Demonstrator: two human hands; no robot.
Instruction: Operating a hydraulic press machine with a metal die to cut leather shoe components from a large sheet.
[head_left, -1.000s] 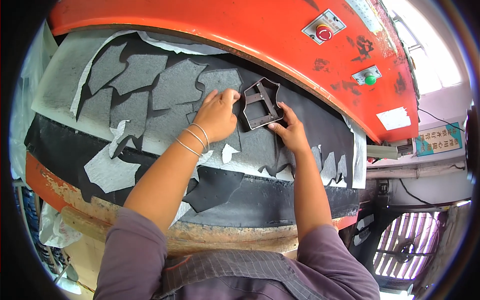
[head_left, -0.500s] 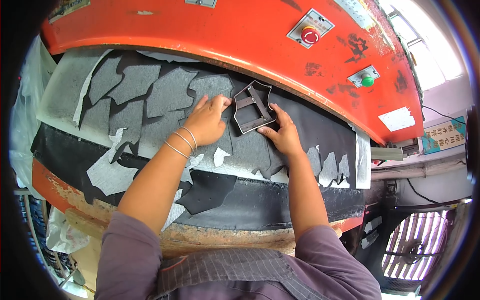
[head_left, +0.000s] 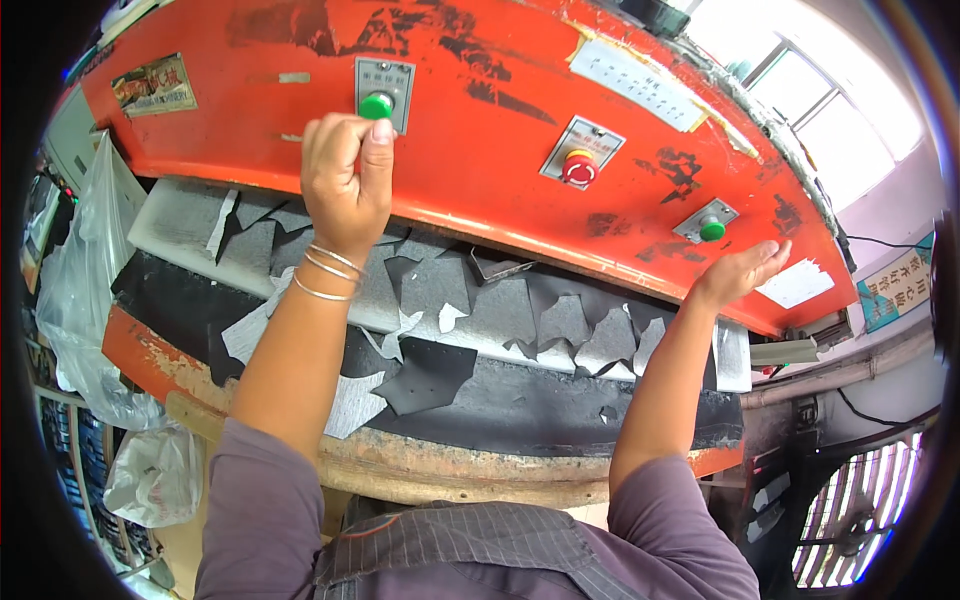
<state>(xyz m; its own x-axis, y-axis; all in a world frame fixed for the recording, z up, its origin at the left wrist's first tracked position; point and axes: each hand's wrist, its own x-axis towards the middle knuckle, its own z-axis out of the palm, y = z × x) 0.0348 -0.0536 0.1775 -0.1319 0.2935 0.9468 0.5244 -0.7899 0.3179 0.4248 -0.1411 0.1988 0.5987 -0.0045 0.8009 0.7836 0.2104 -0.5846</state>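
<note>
My left hand (head_left: 348, 185) is raised in front of the orange press head, its fingers curled with nothing visible in them. Its thumb tip is just beneath a green push button (head_left: 377, 106); whether they touch I cannot tell. My right hand (head_left: 742, 273) is held up near the second green button (head_left: 712, 231), fingers stretched to the right and holding nothing. A metal cutting die (head_left: 503, 268) lies on the dark sheet material, mostly hidden under the edge of the press head (head_left: 480, 150). Grey-backed pieces (head_left: 430, 285) with cut outlines lie to its left.
A red stop button (head_left: 579, 169) sits between the green ones. Black and grey offcuts (head_left: 428, 377) lie on the front ledge, above a worn wooden edge (head_left: 480, 480). Clear plastic bags (head_left: 95, 290) hang at the left. A barred fan opening (head_left: 858, 515) is at lower right.
Both hands have left the cutting die and risen to the press front, the left by one green button, the right near the other. The press head now covers more of the die and sheet.
</note>
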